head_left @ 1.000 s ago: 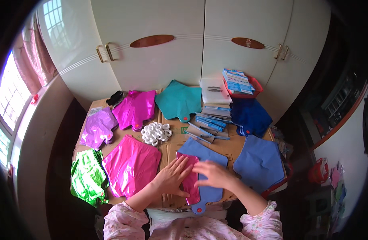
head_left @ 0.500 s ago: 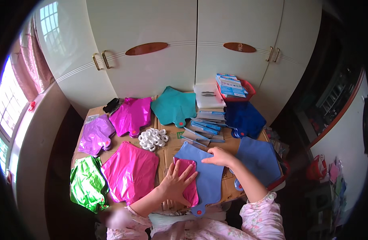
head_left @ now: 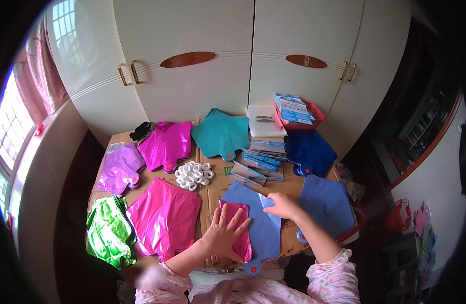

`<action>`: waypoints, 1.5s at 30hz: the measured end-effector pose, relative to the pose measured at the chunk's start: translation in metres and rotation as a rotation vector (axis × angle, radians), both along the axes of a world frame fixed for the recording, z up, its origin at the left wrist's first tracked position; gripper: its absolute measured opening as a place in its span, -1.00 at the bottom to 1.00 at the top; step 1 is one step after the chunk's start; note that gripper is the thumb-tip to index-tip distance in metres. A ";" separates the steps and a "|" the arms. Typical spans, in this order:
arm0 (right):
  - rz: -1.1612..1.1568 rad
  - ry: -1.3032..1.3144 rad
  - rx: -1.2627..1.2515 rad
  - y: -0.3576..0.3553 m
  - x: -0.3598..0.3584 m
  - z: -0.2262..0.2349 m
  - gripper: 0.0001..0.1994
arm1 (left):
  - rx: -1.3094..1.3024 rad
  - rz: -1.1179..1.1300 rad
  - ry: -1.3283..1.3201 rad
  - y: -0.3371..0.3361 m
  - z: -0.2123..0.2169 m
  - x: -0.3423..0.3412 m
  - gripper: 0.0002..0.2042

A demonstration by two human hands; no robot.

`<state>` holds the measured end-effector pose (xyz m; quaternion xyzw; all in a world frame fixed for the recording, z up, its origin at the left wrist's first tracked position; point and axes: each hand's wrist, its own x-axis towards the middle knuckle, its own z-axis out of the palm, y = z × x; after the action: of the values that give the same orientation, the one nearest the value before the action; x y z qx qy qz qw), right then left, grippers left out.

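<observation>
A flat, matte blue foil balloon lies before me, its tab with a red dot pointing toward me. On its left part rests a folded pink foil balloon. My left hand presses down on the pink one with its fingers spread. At the blue balloon's right edge, my right hand pinches a corner and raises it, so a paler, shinier patch of film shows beside the fingers. Left of my left hand lies a stack of pink star-shaped foil balloons. More matte blue balloons lie to the right.
Around the cardboard lie green, lilac, magenta, teal and dark blue foil balloons. Small white rolls sit mid-table near blue-and-grey packets. A red basket stands behind.
My right hand has moved slightly right and down, lifting the blue balloon's right corner. My left hand stays pressed on the folded pink balloon.
</observation>
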<state>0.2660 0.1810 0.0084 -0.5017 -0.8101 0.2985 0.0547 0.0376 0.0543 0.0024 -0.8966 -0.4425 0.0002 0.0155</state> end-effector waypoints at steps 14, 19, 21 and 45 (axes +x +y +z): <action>-0.278 0.220 0.511 -0.033 -0.011 -0.027 -0.39 | -0.054 0.132 0.031 0.003 -0.003 0.003 0.18; -0.362 0.307 0.240 -0.076 0.000 -0.017 -0.53 | -0.058 0.139 0.021 0.002 -0.005 0.002 0.18; -0.277 0.253 0.354 -0.089 0.004 -0.025 -0.67 | -0.054 0.133 0.010 0.002 -0.006 0.003 0.19; 0.076 -0.019 0.625 -0.138 -0.052 -0.038 -0.49 | 0.031 0.075 -0.136 0.003 -0.018 -0.006 -0.07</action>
<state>0.2139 0.0434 -0.0301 -0.4325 -0.8813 0.0324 0.1874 0.0315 0.0578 -0.0156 -0.8769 -0.4760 -0.0671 -0.0007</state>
